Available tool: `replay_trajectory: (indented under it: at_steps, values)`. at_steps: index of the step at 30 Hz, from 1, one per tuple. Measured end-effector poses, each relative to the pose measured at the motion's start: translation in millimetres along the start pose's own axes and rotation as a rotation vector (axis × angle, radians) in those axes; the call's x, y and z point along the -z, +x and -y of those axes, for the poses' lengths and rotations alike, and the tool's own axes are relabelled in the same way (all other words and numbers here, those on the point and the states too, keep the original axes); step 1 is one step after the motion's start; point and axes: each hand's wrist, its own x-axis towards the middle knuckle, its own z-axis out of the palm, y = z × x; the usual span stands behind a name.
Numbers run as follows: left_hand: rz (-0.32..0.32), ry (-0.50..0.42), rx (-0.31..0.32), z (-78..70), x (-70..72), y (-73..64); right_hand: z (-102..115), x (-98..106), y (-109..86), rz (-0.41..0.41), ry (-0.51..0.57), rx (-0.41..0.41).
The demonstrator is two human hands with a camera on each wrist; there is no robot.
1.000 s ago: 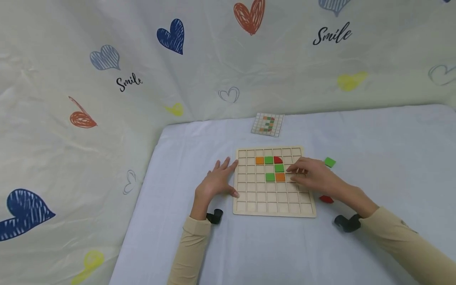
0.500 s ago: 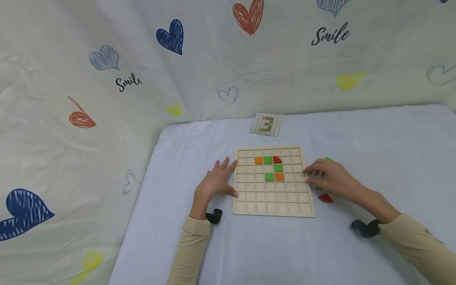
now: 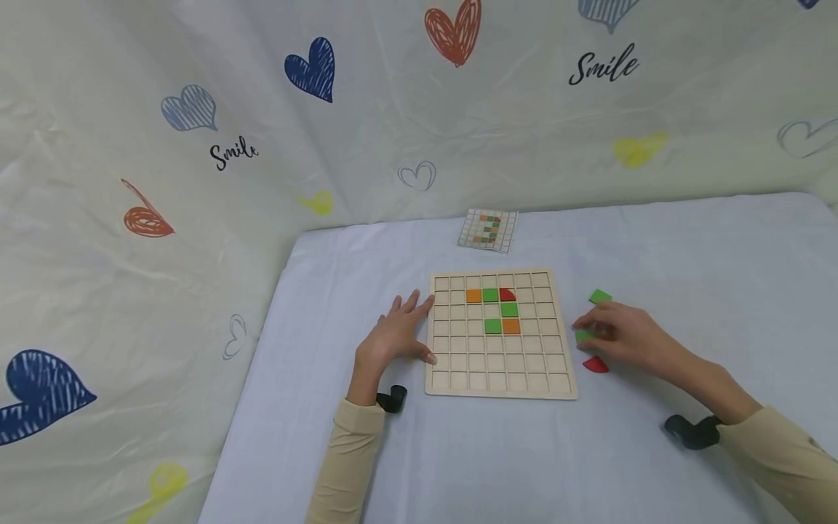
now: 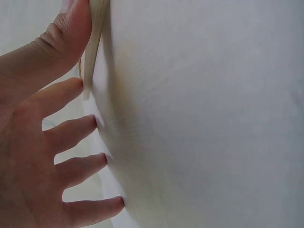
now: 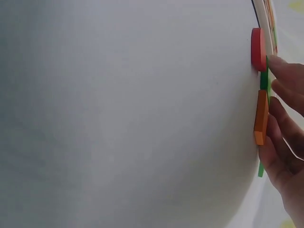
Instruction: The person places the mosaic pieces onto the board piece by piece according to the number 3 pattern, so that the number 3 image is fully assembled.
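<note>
The fingers of my left hand (image 3: pixel 391 342) are spread, with thumb and fingertips touching the left edge of the wooden grid board (image 3: pixel 458 364). In the left wrist view the thumb lies along the board's edge (image 4: pixel 95 42). My right hand (image 3: pixel 631 335) is just right of the board, its thumb and index finger apart around a green square tile (image 3: pixel 583 336). Nearer me is a red quarter-round tile (image 3: pixel 596 364); beyond the hand is another green tile (image 3: pixel 599 297). The right wrist view also shows an orange tile (image 5: pixel 261 118), hidden under the hand in the head view.
Orange, green and red tiles (image 3: pixel 509 310) sit in several board cells. A printed pattern card (image 3: pixel 488 231) lies behind the board. The white-covered table (image 3: pixel 484 458) meets a cloth backdrop (image 3: pixel 366 145) with hearts at the back and left.
My right hand has drawn back rightward from over the board and come down among the loose tiles. The left hand has stayed at the board's edge.
</note>
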Motion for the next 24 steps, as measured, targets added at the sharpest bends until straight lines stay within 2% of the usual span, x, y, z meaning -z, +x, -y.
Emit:
replay_trajectory:
  at_steps: [5, 14, 24]
  values:
    - [-0.003, -0.002, 0.001, 0.3, 0.7, -0.5, -1.3, 0.1, -2.6, 0.02, 0.009, -0.011]
    - [-0.001, 0.006, -0.008, -0.4, 0.1, -1.0, 1.0, 3.5, -6.3, -0.012, 0.052, -0.027]
    - [0.0, -0.001, -0.01, -1.1, 0.9, -1.4, 2.0, 8.9, -8.1, -0.049, 0.081, 0.005]
